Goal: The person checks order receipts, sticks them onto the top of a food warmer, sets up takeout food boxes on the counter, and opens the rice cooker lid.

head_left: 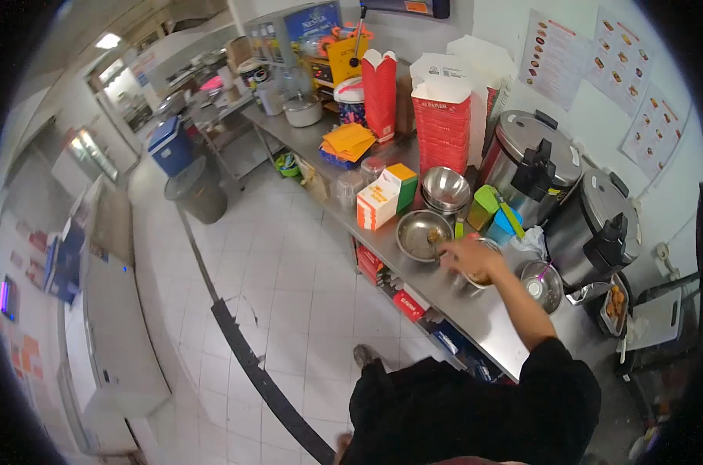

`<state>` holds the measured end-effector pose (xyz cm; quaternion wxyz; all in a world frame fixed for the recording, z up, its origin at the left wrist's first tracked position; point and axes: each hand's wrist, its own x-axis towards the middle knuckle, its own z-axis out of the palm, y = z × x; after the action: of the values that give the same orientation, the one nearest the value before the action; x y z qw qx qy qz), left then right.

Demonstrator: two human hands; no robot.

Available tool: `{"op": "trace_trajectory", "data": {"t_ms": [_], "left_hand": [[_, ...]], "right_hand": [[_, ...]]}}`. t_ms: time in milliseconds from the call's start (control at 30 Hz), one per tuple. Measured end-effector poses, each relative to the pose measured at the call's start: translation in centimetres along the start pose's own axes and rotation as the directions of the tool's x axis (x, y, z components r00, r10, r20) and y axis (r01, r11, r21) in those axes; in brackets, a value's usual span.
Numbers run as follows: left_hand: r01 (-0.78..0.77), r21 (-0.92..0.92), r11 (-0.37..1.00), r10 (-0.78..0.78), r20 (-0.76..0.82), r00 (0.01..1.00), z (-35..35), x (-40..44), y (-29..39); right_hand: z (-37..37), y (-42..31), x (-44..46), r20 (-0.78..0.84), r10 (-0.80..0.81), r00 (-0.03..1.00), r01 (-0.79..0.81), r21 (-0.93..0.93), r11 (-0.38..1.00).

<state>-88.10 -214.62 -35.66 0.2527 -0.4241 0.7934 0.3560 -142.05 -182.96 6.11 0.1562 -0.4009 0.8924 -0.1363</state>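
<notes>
The right hand (469,258) reaches over the counter (495,333), palm down, its fingers pointing at the rim of a shallow steel bowl (415,236). The fingers are too blurred to tell whether they grip anything or hang loose. The bowl sits near the counter's front edge, with a small brownish lump of food (434,233) inside. Directly below the hand stands a steel pot (464,288), partly hidden by the palm and wrist; it seems to have food in it as well. What looks like the left hand (342,444) shows as a patch of skin at the bottom edge, beside the black shirt (460,411), and its state cannot be told.

Just behind the shallow bowl is a stack of bowls (446,187), with a white, orange and green box (378,204) to its left. Beyond the hand are a green tub (483,206) and a blue tub (503,225), in front of two large cookers (526,167). To the right of the pot, another bowl (551,293) holds a purple utensil (544,272). Farther right lies a tray (606,319) of browned pieces (617,301). Red cartons (443,136) rise in a tall stack near the wall.
</notes>
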Motion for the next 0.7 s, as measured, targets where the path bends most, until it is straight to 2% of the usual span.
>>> {"op": "trace_trajectory", "data": {"t_ms": [33,67,100,133,167,200,233,267,300,333,400,467,500,533,567,600,633,667,700], "left_hand": [[-0.149,0.2,0.968,0.169,-0.083,0.982,-4.2,4.1,-0.4],[-0.242,0.436,0.867,0.334,-0.148,0.931,-8.8,8.3,-0.2],[-0.26,0.587,0.767,0.467,-0.232,0.853,-13.7,12.5,1.0],[-0.232,0.587,0.776,0.524,-0.395,0.754,-19.3,16.4,3.6],[-0.18,0.243,0.953,0.287,-0.536,0.794,-24.3,20.5,7.0],[-0.319,0.22,0.922,0.385,-0.618,0.685,-29.3,23.6,11.0],[-0.313,0.047,0.948,0.283,-0.574,0.769,-34.5,23.9,16.8],[-0.392,0.055,0.918,0.357,-0.543,0.76,-38.6,26.7,20.6],[-0.574,-0.016,0.819,0.467,-0.563,0.681,-41.8,25.8,25.6],[-0.598,-0.108,0.795,0.477,-0.499,0.724,-44.3,26.5,30.0],[-0.602,-0.303,0.739,0.498,-0.356,0.791,-47.4,28.6,37.0],[-0.653,-0.263,0.71,0.602,-0.254,0.757,-48.1,29.8,42.5],[-0.661,-0.181,0.729,0.637,-0.175,0.75,-48.1,30.8,45.0],[-0.625,-0.26,0.736,0.637,-0.046,0.769,-48.6,29.5,48.2],[-0.602,-0.197,0.774,0.627,0.098,0.773,-49.5,28.5,51.6],[-0.661,-0.171,0.731,0.683,0.213,0.699,-50.1,27.9,55.0],[-0.74,-0.104,0.665,0.733,0.281,0.619,-50.8,28.0,57.9],[-0.763,-0.113,0.636,0.746,0.342,0.571,-52.1,26.3,61.9],[-0.834,-0.112,0.54,0.797,0.386,0.465,-53.5,25.7,65.6]], "right_hand": [[-1.9,1.8,2.8,-0.123,-0.029,0.992,0.027,-0.015,1.0],[-4.6,3.0,5.6,-0.229,-0.066,0.971,0.051,-0.072,0.996],[-7.2,4.3,8.2,-0.324,-0.104,0.94,0.066,-0.127,0.99],[-10.7,4.3,9.9,-0.38,-0.053,0.924,-0.013,-0.168,0.986],[-14.2,4.5,11.8,-0.432,-0.003,0.902,-0.093,-0.201,0.975],[-15.5,7.8,14.9,-0.61,-0.054,0.791,-0.133,-0.257,0.957],[-18.6,8.2,16.9,-0.643,-0.027,0.765,-0.149,-0.218,0.965],[-22.1,8.3,18.8,-0.678,-0.006,0.735,-0.16,-0.182,0.97],[-24.7,9.9,21.2,-0.696,0.068,0.715,-0.29,-0.206,0.935],[-27.0,11.8,23.6,-0.715,0.139,0.685,-0.414,-0.226,0.882],[-31.0,15.2,27.7,-0.835,0.028,0.549,-0.529,-0.322,0.785],[-33.0,18.3,30.9,-0.894,-0.078,0.442,-0.625,-0.369,0.688],[-34.4,20.6,32.4,-0.905,-0.129,0.405,-0.665,-0.388,0.638],[-34.4,22.3,33.3,-0.912,-0.159,0.379,-0.7,-0.394,0.595],[-34.8,21.5,33.3,-0.845,0.114,0.523,-0.723,-0.369,0.585],[-34.3,21.4,33.4,-0.831,0.137,0.539,-0.717,-0.366,0.594],[-34.0,21.1,33.6,-0.821,0.152,0.55,-0.713,-0.367,0.598],[-33.2,20.7,33.6,-0.807,0.168,0.566,-0.708,-0.371,0.601],[-31.7,20.0,33.3,-0.834,0.109,0.541,-0.684,-0.362,0.633]]}}
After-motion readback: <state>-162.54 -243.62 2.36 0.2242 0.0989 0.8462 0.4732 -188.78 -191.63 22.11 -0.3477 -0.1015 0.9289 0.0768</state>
